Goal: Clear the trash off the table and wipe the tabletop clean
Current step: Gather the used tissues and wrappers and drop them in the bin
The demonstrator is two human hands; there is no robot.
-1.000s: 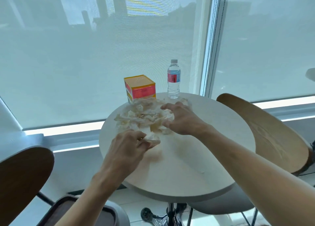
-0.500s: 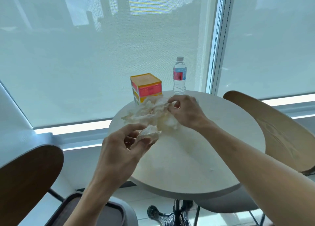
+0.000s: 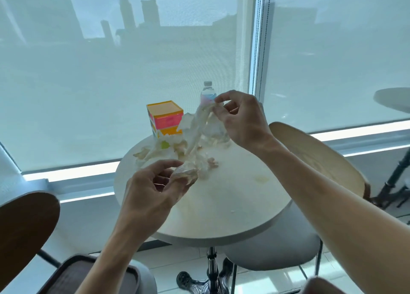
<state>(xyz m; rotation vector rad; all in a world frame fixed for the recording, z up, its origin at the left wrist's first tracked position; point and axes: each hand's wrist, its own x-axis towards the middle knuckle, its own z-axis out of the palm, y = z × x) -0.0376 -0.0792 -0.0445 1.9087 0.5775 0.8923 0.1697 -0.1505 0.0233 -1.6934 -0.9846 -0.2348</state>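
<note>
The right hand (image 3: 240, 118) pinches a strip of tissue (image 3: 200, 120) lifted above the table (image 3: 233, 196). The left hand (image 3: 153, 187) grips a crumpled wad (image 3: 186, 173) at the strip's lower end. More tissues (image 3: 159, 149) lie heaped by a box (image 3: 165, 117) and bottle (image 3: 208, 93).

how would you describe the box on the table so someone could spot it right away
Start at the round white table by the window. At its far edge, left of the water bottle and behind the heap of crumpled tissues, stands the box. It is the only cube-shaped, brightly coloured thing there: orange top, pink band on its side.
</note>
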